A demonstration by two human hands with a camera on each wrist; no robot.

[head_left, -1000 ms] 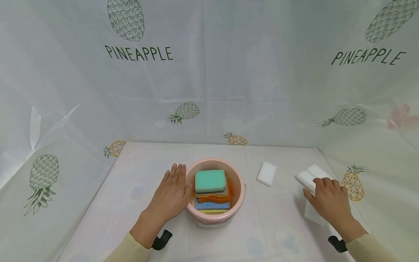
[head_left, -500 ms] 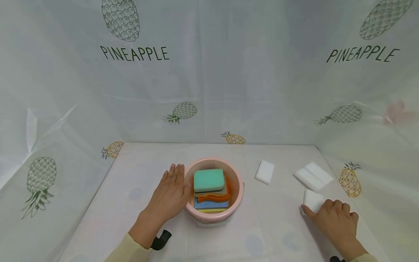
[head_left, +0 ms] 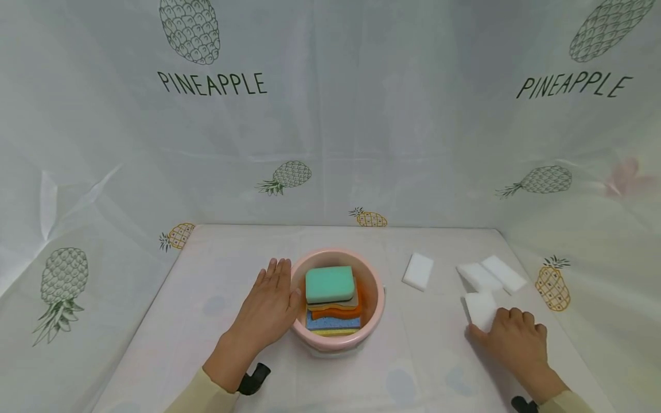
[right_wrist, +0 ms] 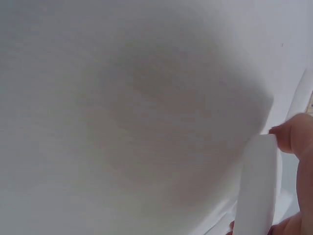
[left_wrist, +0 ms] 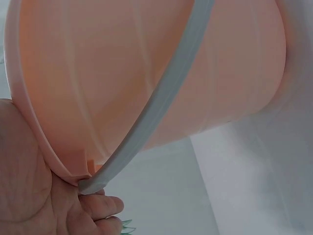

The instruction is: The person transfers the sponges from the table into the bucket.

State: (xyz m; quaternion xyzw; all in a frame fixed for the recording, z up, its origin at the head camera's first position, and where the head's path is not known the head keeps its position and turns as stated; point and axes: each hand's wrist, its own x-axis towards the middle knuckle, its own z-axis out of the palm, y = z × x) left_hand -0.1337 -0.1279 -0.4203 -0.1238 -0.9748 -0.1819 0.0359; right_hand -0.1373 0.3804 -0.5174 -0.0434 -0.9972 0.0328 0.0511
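A pink bucket (head_left: 338,343) holds a pile of sponges, with a mint-green sponge (head_left: 329,284) on top and orange, blue and yellow ones below. Against the bucket's left rim rests my left hand (head_left: 265,310), its fingers straight. In the left wrist view, the bucket's grey handle (left_wrist: 151,115) runs down past that hand's fingertips. At the right of the table, my right hand (head_left: 518,339) pinches a white sponge (head_left: 481,308). The right wrist view shows this white sponge (right_wrist: 257,186) between thumb and fingers, apparently tilted on edge.
Just behind the pinched sponge lie two more white sponges, a left one (head_left: 479,277) and a right one (head_left: 504,273). Another white sponge (head_left: 418,271) lies flat right of the bucket. A pineapple-print sheet (head_left: 413,143) rises behind the table.
My right hand came back from the rear white sponges to the nearer one, then shifted left with it. The left of the rear pair slid left, apart from its neighbour. My left hand stayed put.
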